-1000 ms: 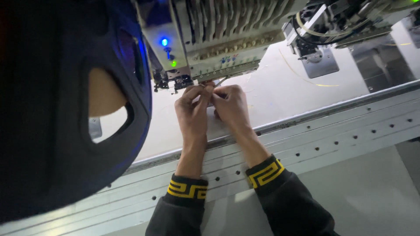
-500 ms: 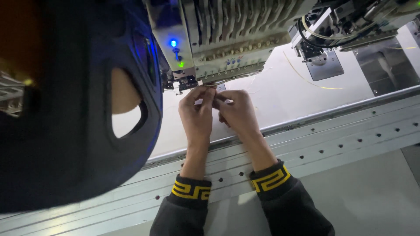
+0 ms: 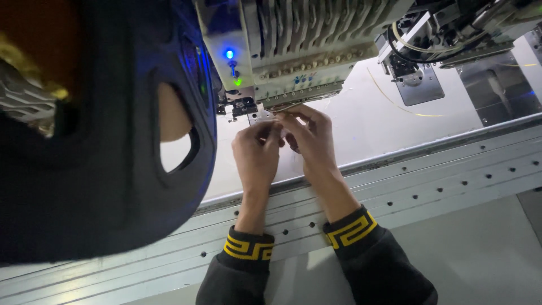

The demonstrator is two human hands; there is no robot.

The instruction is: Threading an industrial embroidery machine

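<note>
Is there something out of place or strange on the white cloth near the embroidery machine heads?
Yes: a loose yellow thread curves across the flat white cloth near the second grey machine head. Both hands, left hand and right hand, pinch at the first white embroidery head's needle area.

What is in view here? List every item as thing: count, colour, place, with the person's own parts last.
embroidery machine head: one, white-grey with blue and green lights, top centre.
second machine head: one, grey-black, top right.
white fabric bed: one, white, under the heads.
yellow thread: one loose strand, on the fabric, right.
metal rail: one, silver with holes, across the middle.
dark curved shape: one, black, close at left.
cuffs: two, black with yellow pattern, bottom.
left hand: fingertips pinched below the needles.
right hand: fingertips pinched beside it.
</note>
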